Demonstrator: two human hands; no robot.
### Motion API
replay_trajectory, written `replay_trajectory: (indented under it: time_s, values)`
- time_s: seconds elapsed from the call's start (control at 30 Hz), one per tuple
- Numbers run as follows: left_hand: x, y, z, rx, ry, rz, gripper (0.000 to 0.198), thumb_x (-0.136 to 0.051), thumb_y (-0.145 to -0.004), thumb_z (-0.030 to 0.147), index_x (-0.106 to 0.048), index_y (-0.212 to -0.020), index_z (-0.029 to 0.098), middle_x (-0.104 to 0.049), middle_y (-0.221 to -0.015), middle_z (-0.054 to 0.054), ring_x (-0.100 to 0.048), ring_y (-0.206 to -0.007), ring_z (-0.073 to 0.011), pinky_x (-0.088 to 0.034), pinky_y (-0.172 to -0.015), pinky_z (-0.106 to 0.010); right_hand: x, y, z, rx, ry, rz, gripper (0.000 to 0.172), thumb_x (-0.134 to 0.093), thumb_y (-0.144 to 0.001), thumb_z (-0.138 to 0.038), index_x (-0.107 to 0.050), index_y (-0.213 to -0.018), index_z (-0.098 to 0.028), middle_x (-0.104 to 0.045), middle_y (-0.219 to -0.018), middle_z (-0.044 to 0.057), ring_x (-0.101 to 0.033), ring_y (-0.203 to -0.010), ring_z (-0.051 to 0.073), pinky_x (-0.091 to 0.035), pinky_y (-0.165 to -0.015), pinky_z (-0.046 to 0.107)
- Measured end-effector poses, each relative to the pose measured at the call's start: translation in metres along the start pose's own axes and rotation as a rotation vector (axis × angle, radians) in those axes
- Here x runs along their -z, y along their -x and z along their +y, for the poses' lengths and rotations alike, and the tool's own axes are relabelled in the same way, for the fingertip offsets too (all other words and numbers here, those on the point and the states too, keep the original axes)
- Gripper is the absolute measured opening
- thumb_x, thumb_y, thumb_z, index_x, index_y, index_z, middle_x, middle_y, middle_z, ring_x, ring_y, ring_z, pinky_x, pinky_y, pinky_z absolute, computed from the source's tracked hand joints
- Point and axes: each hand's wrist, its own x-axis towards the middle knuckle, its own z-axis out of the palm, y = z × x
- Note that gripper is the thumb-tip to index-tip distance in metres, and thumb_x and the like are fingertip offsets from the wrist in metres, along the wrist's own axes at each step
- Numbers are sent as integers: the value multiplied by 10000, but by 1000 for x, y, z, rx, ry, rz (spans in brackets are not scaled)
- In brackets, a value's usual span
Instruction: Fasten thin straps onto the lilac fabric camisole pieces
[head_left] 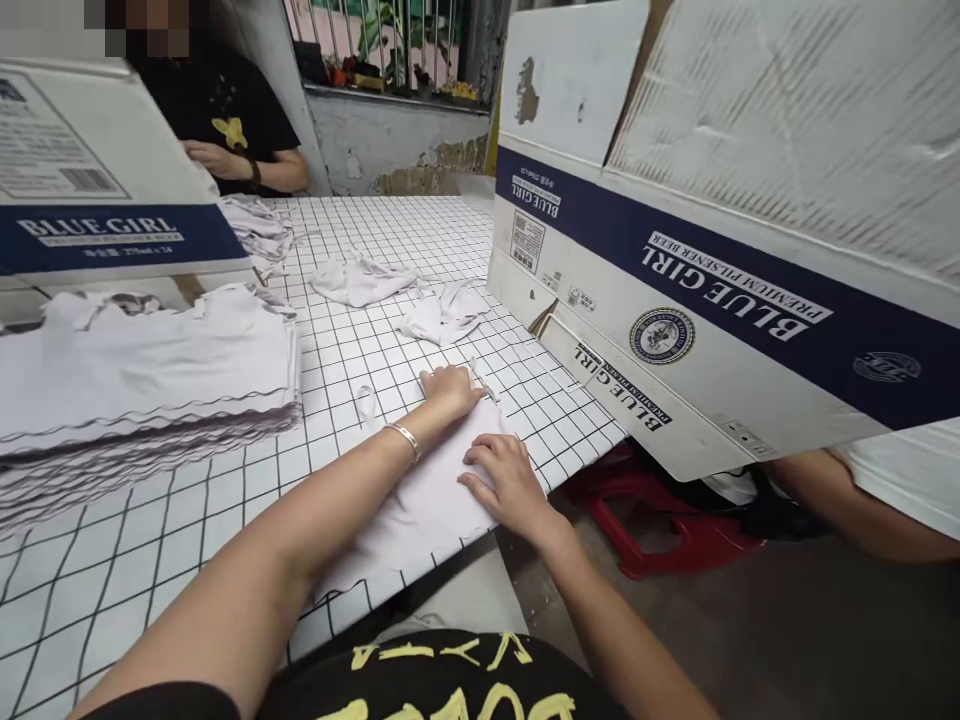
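A pale lilac sleeveless top lies spread at the near edge of the table, partly under my forearm. My left hand, with a bracelet on the wrist, is closed at the top's far end, its fingers curled into the fabric by a strap. Resting on the right side of the same top, my right hand has its fingers apart and holds nothing. A thin loop of strap shows left of my left hand. Two crumpled pale garments, one nearer and one farther, lie beyond my hands.
A thick stack of pale tops sits at left on the checked tablecloth. Large cartons stand at left and right. Across the table a person handles fabric. A red stool and another person's arm are at right.
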Motion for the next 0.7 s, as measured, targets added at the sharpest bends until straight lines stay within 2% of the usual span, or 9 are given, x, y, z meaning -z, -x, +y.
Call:
replay_trajectory:
  time_s: [0.07,0.13,0.27,0.37,0.5,0.53,0.57,0.63,0.7]
  values:
    - [-5,-5,5,14,88,-35,204,-696,-698,280,-532,-655,167,-673,-958,-138,-511,-1117,-359,-286,-973,-508,3,-2,1,3,-19,6,196,-582,-883,-385,-609,-1034,-262,-584,-1144,70,-482,-1063,262,-387,-935,421]
    - [-3,-5,5,28,166,-75,148,-646,-738,255,-526,-703,176,-682,-929,-124,-570,-1038,-312,-386,-899,-464,5,-2,2,14,-31,11,193,-584,-882,-380,-608,-1036,-266,-586,-1142,70,-482,-1062,266,-385,-937,430]
    - [12,-6,5,40,424,-233,139,-565,-850,304,-540,-834,168,-698,-899,-114,-663,-865,-212,-514,-724,-333,5,-1,5,19,-52,21,185,-588,-879,-382,-609,-1024,-269,-588,-1136,72,-484,-1060,273,-385,-930,442]
    - [25,-12,5,46,608,-314,116,-550,-877,248,-553,-953,160,-693,-1000,-115,-682,-883,-173,-549,-736,-291,3,0,4,18,-68,31,184,-590,-879,-382,-605,-1021,-267,-589,-1138,71,-486,-1065,273,-383,-931,440]
    - [36,-26,9,149,992,-256,376,-589,-801,80,-510,-1155,180,-645,-1161,-118,-684,-887,-173,-574,-794,-354,2,2,3,11,-95,48,170,-614,-863,-370,-613,-1002,-270,-598,-1127,73,-494,-1051,276,-383,-921,447]
    - [38,-29,11,143,1006,-226,411,-596,-779,53,-518,-1165,172,-636,-1179,-125,-682,-887,-177,-573,-802,-365,3,1,5,5,-110,43,163,-631,-852,-364,-617,-984,-269,-604,-1111,72,-500,-1034,275,-388,-910,446]
    - [39,-31,12,97,926,-196,411,-594,-771,44,-536,-1160,160,-634,-1181,-130,-679,-890,-178,-569,-806,-365,5,-1,7,1,-140,29,158,-648,-838,-358,-619,-962,-265,-614,-1079,68,-509,-1009,268,-396,-895,439]
    - [41,-32,16,-44,654,-143,364,-593,-762,40,-591,-1112,141,-653,-1144,-129,-664,-922,-185,-544,-827,-354,11,-14,14,-29,-243,19,146,-665,-821,-345,-615,-919,-249,-630,-993,54,-534,-948,241,-421,-855,401]
    - [43,-28,20,-201,328,-90,300,-597,-753,50,-650,-1029,156,-684,-1062,-99,-641,-956,-198,-507,-851,-343,20,-37,26,-120,-342,97,153,-657,-815,-353,-599,-886,-230,-630,-930,42,-554,-888,209,-439,-798,353]
